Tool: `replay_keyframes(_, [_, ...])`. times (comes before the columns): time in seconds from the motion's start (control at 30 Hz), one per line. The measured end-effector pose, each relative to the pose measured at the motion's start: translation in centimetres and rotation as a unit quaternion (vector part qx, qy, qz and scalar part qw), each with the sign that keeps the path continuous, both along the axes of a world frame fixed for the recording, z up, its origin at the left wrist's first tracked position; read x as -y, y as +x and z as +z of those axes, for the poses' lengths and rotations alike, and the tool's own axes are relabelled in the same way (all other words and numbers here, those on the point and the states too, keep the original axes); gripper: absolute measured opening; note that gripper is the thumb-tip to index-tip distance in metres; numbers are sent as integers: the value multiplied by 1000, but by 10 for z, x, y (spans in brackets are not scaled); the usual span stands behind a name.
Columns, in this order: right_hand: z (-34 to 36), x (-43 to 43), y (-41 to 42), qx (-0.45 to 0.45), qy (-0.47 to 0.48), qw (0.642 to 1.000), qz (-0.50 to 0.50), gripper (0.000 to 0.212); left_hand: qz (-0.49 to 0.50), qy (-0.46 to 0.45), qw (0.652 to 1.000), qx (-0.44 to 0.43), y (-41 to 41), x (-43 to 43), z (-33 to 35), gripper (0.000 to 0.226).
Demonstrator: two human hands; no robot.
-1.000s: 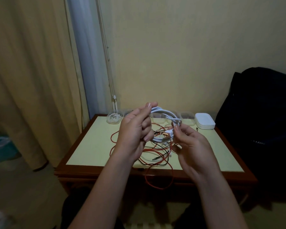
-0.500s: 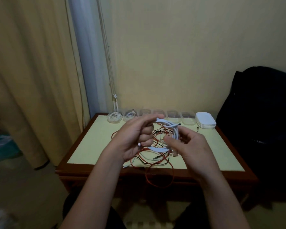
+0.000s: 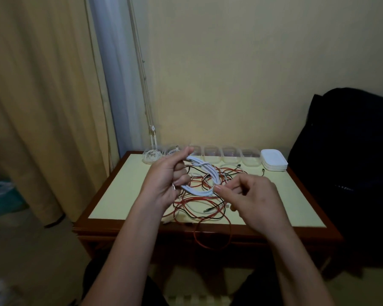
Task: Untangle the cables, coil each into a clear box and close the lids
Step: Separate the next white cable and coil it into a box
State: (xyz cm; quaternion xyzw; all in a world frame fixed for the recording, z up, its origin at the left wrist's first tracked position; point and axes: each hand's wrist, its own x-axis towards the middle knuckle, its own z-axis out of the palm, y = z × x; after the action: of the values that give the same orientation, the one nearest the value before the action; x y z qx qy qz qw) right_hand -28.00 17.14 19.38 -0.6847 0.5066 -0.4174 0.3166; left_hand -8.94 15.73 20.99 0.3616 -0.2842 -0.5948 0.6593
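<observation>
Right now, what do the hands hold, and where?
A coiled white cable: left hand grips the coil's left side, right hand pinches its lower right edge.

Table [image 3: 119, 195]: pale yellow top, dark red-brown wood rim, straight ahead of you. Far side: cream wall [image 3: 230, 74]. To your left: beige curtain [image 3: 38, 96], pale sheer [image 3: 113, 74] beside it, cords [image 3: 143, 74] hanging toward the table's far left corner. Right: black bag [image 3: 345, 173] just beside the table. Left edge, low: teal object [image 3: 0, 195], blurred.
</observation>
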Motion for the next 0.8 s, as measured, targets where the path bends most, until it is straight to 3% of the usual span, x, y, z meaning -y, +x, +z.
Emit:
replay_keyframes(0.13, [0, -1, -7, 98, 41, 992, 65, 20, -6, 6, 999, -37, 3, 3, 1, 19])
replay_keyframes(0.23, [-4, 5, -7, 144, 40, 987, 57, 21, -20, 8, 997, -73, -5, 5, 2, 13])
replay_keyframes(0.33, [-9, 14, -2, 192, 56, 979, 35, 14, -34, 3, 993, -114, -11, 9, 2, 18])
replay_keyframes(0.4, [-19, 22, 5, 217, 73, 973, 27, 21, -42, -1, 987, -157, -12, 14, -5, 22])
replay_keyframes(0.6, [-57, 46, 26, 447, 230, 863, 50, 21, -105, -4, 917, -385, -12, 36, -59, 25])
replay_keyframes(0.7, [-70, 56, 23, 474, 270, 838, 25, 18, -73, 42, 936, -340, -14, 46, -80, 29])
replay_keyframes(0.8, [-82, 66, 22, 428, 248, 869, -28, 19, -34, 93, 978, -182, -18, 52, -92, 38])
